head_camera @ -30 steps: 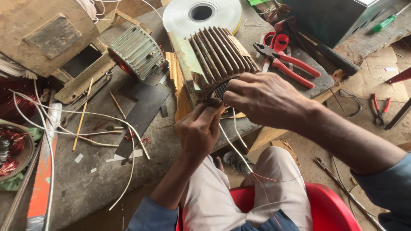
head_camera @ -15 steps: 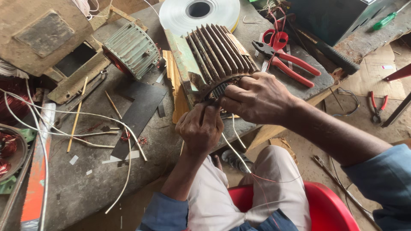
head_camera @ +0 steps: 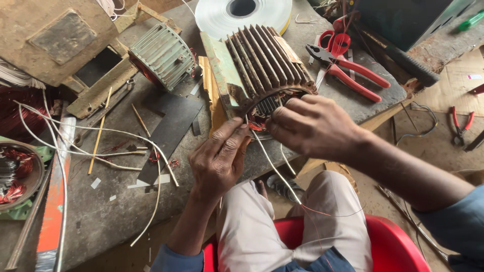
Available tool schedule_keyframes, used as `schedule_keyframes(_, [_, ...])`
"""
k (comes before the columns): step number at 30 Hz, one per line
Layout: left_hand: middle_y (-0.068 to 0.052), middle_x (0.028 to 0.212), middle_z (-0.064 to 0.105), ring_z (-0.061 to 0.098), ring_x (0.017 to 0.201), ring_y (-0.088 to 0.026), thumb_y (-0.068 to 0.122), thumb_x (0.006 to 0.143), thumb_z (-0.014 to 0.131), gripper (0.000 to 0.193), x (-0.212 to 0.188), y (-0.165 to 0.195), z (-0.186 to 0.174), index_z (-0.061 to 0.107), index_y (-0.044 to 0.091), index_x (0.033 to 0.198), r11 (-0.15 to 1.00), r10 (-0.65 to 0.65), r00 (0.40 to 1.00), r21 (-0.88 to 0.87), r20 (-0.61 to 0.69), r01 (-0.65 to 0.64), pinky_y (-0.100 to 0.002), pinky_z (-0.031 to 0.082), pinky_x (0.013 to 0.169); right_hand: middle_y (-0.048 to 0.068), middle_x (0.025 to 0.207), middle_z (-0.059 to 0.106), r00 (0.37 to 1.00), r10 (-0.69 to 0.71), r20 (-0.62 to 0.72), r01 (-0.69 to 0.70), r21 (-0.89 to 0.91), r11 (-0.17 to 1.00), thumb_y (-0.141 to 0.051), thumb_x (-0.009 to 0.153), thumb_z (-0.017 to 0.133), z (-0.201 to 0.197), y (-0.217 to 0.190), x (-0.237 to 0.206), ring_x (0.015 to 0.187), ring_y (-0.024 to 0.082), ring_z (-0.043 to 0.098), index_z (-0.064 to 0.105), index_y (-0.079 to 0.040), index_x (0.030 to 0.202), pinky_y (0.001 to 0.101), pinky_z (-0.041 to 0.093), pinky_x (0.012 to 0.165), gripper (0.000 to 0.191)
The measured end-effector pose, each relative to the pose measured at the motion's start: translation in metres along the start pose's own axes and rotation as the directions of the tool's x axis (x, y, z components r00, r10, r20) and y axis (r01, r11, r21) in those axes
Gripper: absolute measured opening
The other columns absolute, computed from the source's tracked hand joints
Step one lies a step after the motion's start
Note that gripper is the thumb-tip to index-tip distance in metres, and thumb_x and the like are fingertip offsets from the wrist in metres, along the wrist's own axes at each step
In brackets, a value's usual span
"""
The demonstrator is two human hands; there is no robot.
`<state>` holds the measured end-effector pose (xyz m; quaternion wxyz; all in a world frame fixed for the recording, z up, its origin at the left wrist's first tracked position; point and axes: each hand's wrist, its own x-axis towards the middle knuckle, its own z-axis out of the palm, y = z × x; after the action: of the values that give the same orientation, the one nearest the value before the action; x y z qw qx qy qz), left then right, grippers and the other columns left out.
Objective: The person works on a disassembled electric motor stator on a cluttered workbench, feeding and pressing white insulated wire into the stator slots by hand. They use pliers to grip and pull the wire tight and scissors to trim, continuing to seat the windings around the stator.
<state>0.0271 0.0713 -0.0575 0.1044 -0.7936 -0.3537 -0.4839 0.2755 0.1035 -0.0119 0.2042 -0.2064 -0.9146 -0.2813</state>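
rusty finned motor stator (head_camera: pixel 262 63) sits at upper centre; compared with a second earlier, left hand (head_camera: pixel 219 161) now pinches the white sleeved lead (head_camera: pixel 272 163) lower, right hand (head_camera: pixel 310 126) gripping the winding mouth.

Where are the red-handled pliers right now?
The red-handled pliers lie on the bench top right, just right of the finned motor housing, beside red scissors.

No packages, labels, signs, seemingly.

Finned motor stator (head_camera: pixel 264 63) on its side; white lead (head_camera: pixel 272 163) dangling
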Motion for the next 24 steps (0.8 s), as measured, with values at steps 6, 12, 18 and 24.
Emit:
schedule_keyframes(6, [-0.008,0.124,0.066,0.072,0.082,-0.016,0.018,0.095,0.082,0.026,0.0,0.001,0.007,0.076,0.012,0.119,0.999,-0.035,0.999,-0.014,0.021,0.036,-0.031,0.058,0.071,-0.001,0.091,0.063,0.996,0.088,-0.02,-0.089,-0.037,0.995,-0.016,0.084,0.075,0.006,-0.031,0.017,0.075,0.012,0.059,0.075,-0.011,0.1,0.0278,0.047,0.06,0.017])
schedule_keyframes(12, [-0.006,0.125,0.064,0.07,0.081,-0.016,0.017,0.096,0.081,0.027,-0.003,-0.001,0.012,0.075,0.011,0.121,0.999,-0.051,0.998,0.004,0.032,0.051,-0.031,0.057,0.068,-0.002,0.094,0.064,0.991,0.107,-0.08,-0.112,-0.059,0.992,-0.018,0.089,0.075,0.003,-0.017,0.009,0.075,0.01,0.058,0.077,-0.014,0.112,0.0254,0.046,0.058,0.023])
schedule_keyframes(18, [-0.006,0.125,0.064,0.072,0.087,-0.016,0.015,0.098,0.079,0.026,-0.002,-0.002,0.011,0.074,0.01,0.123,1.0,-0.028,0.999,-0.005,0.019,0.028,-0.031,0.059,0.073,-0.001,0.101,0.065,0.998,0.058,0.031,-0.058,0.003,0.998,-0.018,0.086,0.074,0.006,-0.004,0.0,0.085,0.012,0.064,0.076,-0.017,0.106,0.0265,0.054,0.069,0.02])
schedule_keyframes(24, [-0.009,0.126,0.063,0.071,0.089,-0.016,0.019,0.097,0.081,0.029,-0.004,-0.001,0.014,0.074,0.01,0.124,0.999,-0.05,0.998,0.009,0.028,0.05,-0.031,0.058,0.069,0.001,0.098,0.064,0.981,0.193,0.033,-0.195,0.056,0.979,-0.02,0.088,0.075,-0.001,-0.023,0.01,0.08,0.013,0.063,0.077,-0.013,0.106,0.0284,0.051,0.063,0.019])
